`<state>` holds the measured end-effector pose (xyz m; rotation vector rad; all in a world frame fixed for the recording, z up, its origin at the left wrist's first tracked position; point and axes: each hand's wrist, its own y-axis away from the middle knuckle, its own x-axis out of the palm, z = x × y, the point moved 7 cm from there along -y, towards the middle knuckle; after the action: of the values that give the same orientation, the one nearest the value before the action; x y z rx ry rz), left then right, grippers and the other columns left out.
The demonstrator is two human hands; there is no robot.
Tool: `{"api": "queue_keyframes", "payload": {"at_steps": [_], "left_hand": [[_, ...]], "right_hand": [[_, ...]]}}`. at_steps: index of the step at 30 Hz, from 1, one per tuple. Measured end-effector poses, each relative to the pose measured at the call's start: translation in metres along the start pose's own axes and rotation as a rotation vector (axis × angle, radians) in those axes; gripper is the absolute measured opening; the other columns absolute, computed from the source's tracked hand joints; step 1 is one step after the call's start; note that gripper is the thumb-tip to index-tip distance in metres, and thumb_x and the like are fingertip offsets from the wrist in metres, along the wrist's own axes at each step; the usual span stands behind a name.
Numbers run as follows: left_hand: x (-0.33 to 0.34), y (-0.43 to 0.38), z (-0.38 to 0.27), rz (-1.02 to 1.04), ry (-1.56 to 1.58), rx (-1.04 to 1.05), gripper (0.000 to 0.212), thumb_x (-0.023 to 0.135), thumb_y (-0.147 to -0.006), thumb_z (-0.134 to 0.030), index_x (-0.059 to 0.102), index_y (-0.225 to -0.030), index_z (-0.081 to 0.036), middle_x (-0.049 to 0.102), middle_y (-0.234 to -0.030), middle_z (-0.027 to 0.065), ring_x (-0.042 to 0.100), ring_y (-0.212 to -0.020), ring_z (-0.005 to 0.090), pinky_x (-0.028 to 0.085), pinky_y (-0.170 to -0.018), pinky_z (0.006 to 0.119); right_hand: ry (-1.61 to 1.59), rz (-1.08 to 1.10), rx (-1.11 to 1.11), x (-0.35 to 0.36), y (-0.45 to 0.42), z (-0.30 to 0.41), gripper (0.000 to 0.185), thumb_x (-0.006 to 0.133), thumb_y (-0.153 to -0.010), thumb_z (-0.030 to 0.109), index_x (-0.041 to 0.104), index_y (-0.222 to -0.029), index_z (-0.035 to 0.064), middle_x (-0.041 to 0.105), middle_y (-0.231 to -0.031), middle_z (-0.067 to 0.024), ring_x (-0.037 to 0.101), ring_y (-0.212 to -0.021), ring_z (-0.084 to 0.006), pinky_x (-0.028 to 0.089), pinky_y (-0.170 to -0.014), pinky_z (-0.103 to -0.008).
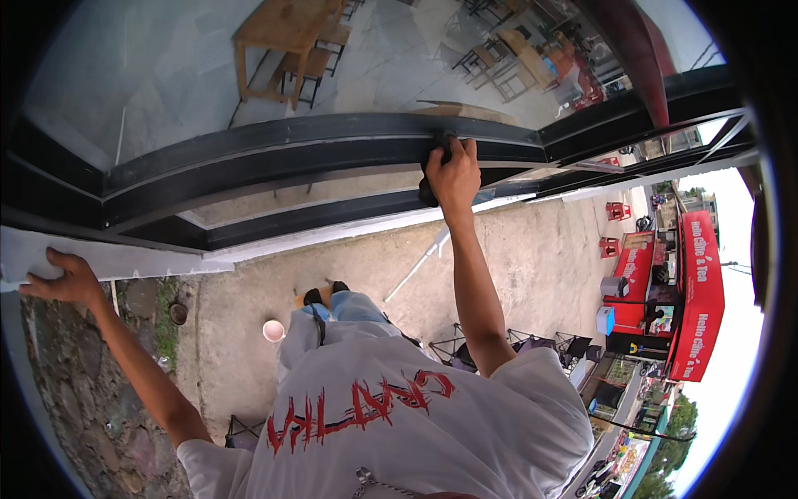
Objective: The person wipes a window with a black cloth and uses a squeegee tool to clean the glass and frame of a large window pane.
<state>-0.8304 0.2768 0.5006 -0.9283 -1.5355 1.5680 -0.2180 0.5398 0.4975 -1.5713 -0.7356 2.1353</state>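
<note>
My right hand [456, 176] grips a dark cloth [430, 187] and presses it to the black metal frame [324, 153] of a large glass window [181, 68]. At the far left, my left hand [65, 279] rests with spread fingers against a white wall edge [143, 259] below the frame's corner; it holds nothing that I can see. My feet stand on a small wooden surface [303, 300], partly hidden by my trousers.
A pale bucket [273, 330] stands on the concrete ground, and a metal pole tool [416, 265] lies or leans near the wall. Folding chairs [458, 349] are behind me. Rough stones [93, 368] lie at left; a red stall [692, 293] stands at right.
</note>
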Motion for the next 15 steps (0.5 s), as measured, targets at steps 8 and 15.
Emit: {"api": "queue_keyframes", "payload": {"at_steps": [8, 15], "left_hand": [[-0.001, 0.001, 0.000, 0.062, -0.074, -0.069, 0.061, 0.071, -0.089, -0.023, 0.038, -0.135, -0.001, 0.024, -0.143, 0.0425, 0.037, -0.128, 0.0582, 0.041, -0.098, 0.062], [-0.006, -0.008, -0.020, 0.016, 0.075, -0.040, 0.065, 0.067, -0.092, -0.016, 0.032, -0.145, -0.003, 0.021, -0.150, 0.0372, 0.027, -0.138, 0.0524, 0.028, -0.111, 0.057]], "right_hand": [[-0.173, 0.103, -0.105, 0.012, 0.023, 0.090, 0.019, 0.062, -0.079, 0.013, 0.065, -0.091, -0.0015, 0.055, -0.091, -0.0170, 0.064, -0.075, -0.0364, 0.053, -0.060, -0.0452], [-0.251, 0.177, -0.209, 0.018, 0.039, 0.170, 0.014, 0.064, -0.078, 0.011, 0.060, -0.083, -0.0008, 0.054, -0.089, -0.0148, 0.064, -0.069, -0.0337, 0.053, -0.054, -0.0420]]}}
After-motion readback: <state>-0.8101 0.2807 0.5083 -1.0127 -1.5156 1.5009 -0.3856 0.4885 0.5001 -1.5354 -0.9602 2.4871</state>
